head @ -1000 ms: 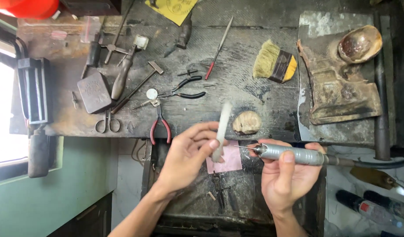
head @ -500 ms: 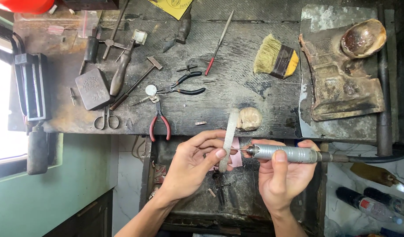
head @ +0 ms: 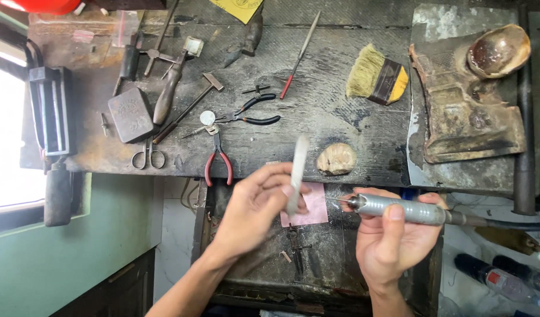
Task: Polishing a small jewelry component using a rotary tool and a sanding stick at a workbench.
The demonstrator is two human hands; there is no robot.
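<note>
My left hand (head: 255, 208) pinches a pale, flat ring-shaped bangle (head: 297, 170), held upright and edge-on in front of the bench's near edge. My right hand (head: 393, 235) grips a grey metal rotary handpiece (head: 399, 209) lying level, its thin bit pointing left toward the bangle with a small gap between them. A pink square of paper (head: 310, 205) lies under both hands, over an open drawer (head: 270, 252) with small metal bits in it.
The dark wooden bench (head: 317, 111) carries red-handled pliers (head: 218, 159), black-handled pliers (head: 252, 113), small scissors (head: 148, 156), a hammer (head: 190, 104), a red-handled file (head: 299, 56), a yellow brush (head: 378, 75), a tan lump (head: 336, 158). A rusty block (head: 469, 117) with a shell dish (head: 497, 50) sits right.
My left hand has drawn the bangle left, away from the bit, opening a gap. The right hand has lowered slightly with the handpiece still level.
</note>
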